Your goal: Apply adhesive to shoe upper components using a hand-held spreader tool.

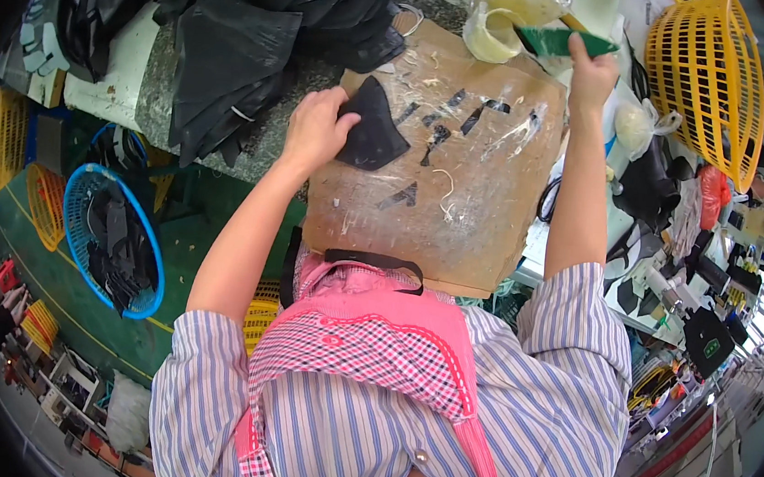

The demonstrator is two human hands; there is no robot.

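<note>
My left hand (pixel 318 124) is at the left edge of a black cut piece (pixel 376 129), with the thumb over the piece and the fingers along its side. The piece lies flat on a worn brown cardboard sheet (pixel 485 221) smeared with glue and dark scraps. Up at the right, my right hand (pixel 591 73) is closed round a flat green tool (pixel 555 42); its kind is hard to make out. The tool's left end is beside a translucent pale-yellow tub (pixel 493 38).
Stacked black pieces (pixel 234 54) cover the bench at the left. A yellow basket (pixel 705 81) leans at the right, near a knotted plastic bag (pixel 634 127). On the green floor stands a blue basket (pixel 160 283) of black scraps.
</note>
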